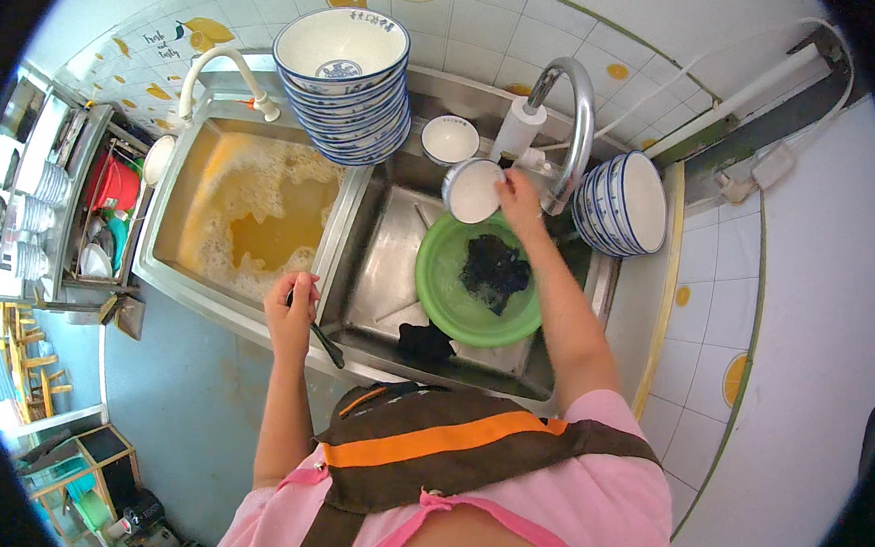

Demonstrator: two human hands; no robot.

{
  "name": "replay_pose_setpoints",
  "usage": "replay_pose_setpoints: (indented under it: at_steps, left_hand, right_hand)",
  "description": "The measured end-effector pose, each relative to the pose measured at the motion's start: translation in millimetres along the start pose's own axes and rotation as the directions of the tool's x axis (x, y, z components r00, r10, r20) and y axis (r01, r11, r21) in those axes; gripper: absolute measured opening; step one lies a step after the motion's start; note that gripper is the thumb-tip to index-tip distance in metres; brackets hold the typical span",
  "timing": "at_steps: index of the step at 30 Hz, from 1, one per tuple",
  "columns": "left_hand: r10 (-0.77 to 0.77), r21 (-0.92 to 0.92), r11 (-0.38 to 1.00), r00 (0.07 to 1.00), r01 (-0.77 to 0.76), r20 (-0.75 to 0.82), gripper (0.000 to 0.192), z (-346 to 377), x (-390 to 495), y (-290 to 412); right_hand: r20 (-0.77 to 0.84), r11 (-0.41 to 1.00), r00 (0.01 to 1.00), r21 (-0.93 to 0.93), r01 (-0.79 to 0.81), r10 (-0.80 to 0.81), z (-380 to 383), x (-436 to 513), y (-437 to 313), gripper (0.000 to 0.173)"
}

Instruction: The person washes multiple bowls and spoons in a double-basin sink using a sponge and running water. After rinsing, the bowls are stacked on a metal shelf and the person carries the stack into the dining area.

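Observation:
My right hand (521, 203) grips the rim of a small white bowl (474, 191) with a blue-patterned outside. The bowl is tilted above the far edge of a green plastic basin (442, 315), below the curved metal faucet (583, 124). In the basin's water lies a bunched dark cloth (492, 269). Over the front edge of the left sink, my left hand (292, 313) holds a slim dark utensil (326, 344), apparently a spoon, pointing down to the right. Another small bowl (450, 140) rests on the ledge behind the right sink.
Stacked large bowls (341, 64) rise behind the sinks. More bowls (622, 206) lean sideways at right. Foamy, yellowish water (274, 233) fills the left sink under a cream faucet (229, 58). A black cloth (424, 342) lies in the right sink (385, 270). A white bottle (517, 132) stands behind.

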State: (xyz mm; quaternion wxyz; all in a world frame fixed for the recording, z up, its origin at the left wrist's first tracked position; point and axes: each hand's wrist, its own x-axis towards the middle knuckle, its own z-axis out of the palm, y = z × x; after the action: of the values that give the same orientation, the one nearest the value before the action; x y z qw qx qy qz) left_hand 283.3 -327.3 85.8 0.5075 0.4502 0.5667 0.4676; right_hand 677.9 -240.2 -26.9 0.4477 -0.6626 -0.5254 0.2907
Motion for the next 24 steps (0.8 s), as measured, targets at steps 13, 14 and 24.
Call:
replay_pose_setpoints:
  at_steps: [13,14,24]
  left_hand:
    - [0.019,0.034,0.999,0.955,-0.009,-0.297,0.021,-114.7,-30.9,-20.8]
    - [-0.009,0.014,1.000,0.949,0.015,-0.316,0.021,-123.6,-36.5,-13.3]
    - [0.010,-0.014,1.000,0.890,-0.018,-0.457,0.019,-195.8,-53.8,-8.8]
  right_hand:
    - [-0.151,0.797,0.880,0.512,-0.321,0.451,79.6,89.6,-12.0,0.031]
    - [-0.162,0.768,0.846,0.529,-0.360,0.508,80.0,90.4,-12.6,0.035]
    - [0.140,0.496,0.732,0.650,-0.576,0.667,82.7,95.4,24.4,0.043]
